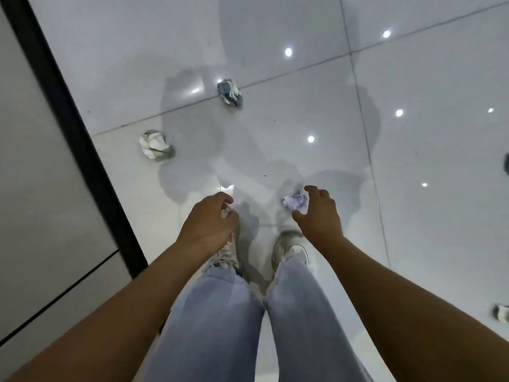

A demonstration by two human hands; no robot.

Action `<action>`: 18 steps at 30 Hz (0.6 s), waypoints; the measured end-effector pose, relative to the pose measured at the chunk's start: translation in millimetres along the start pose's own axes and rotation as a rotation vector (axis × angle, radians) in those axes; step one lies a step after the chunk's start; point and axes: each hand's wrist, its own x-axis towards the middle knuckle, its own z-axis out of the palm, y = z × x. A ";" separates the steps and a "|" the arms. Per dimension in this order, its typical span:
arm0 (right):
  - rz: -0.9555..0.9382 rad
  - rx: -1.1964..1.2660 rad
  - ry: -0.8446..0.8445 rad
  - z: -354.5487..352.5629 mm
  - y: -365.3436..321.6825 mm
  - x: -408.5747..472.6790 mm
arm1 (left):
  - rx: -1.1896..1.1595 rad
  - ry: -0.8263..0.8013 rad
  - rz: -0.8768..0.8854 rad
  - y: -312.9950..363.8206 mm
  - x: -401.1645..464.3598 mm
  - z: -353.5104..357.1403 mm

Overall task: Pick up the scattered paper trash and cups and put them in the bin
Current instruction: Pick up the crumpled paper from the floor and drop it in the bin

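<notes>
Jeans (220, 312) nearest; right hand (319, 213) spread beside unmarked crumpled paper (294, 201).

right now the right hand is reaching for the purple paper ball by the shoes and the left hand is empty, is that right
Not quite. The head view shows the left hand is not empty: its fingers are curled round a bit of white paper. The rest holds: the right hand is open and reaching for the purple paper ball on the floor by the shoes.
</notes>
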 end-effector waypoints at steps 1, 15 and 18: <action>0.008 0.000 -0.006 14.6 6.6 13.8 | -0.001 -0.010 -0.002 -6.3 15.7 7.0; -0.114 0.157 0.122 78.0 -11.1 16.6 | -0.149 -0.108 -0.081 -18.8 61.9 47.4; -0.260 0.165 0.101 56.0 -41.8 -18.9 | -0.158 -0.137 -0.065 -2.9 39.7 29.7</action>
